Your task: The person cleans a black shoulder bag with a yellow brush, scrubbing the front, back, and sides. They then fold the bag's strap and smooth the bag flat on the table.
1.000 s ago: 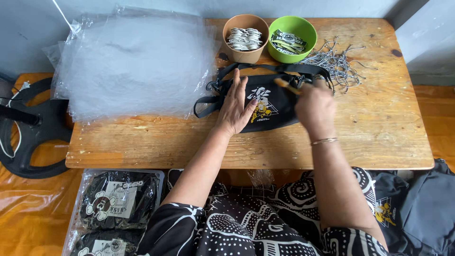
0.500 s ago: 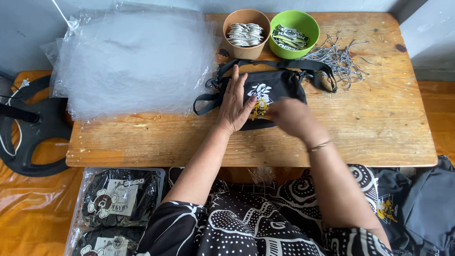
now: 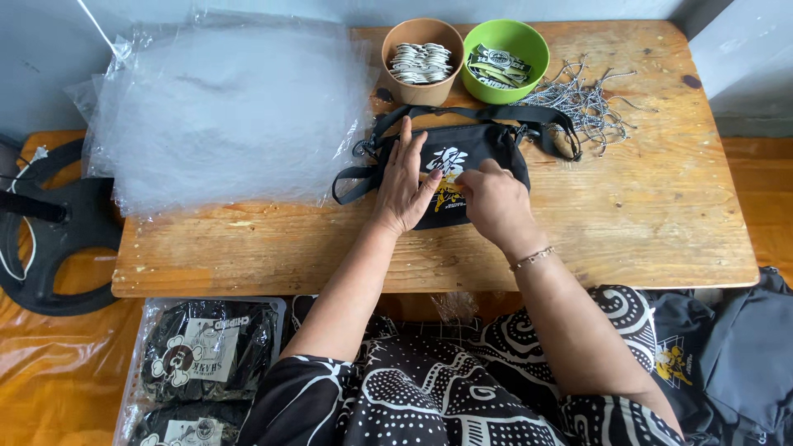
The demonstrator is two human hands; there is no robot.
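Observation:
A small black pouch bag [image 3: 475, 149] with a white and yellow print lies on the wooden table [image 3: 644, 223], its black strap [image 3: 496, 114] looped behind it. My left hand [image 3: 405, 182] lies flat on the bag's left half, fingers spread. My right hand [image 3: 494, 202] rests on the bag's lower front, fingers curled and pressing on the print. Whether it pinches anything is hidden.
A stack of clear plastic bags [image 3: 223, 107] covers the table's left. At the back stand a brown bowl [image 3: 423, 62] of white tags, a green bowl [image 3: 505, 59] of labels and a pile of grey cords [image 3: 582, 99]. Packed bags [image 3: 206, 355] lie on the floor.
My right hand has moved from the bag's right end leftward and down onto its front. The left hand has stayed flat on the bag.

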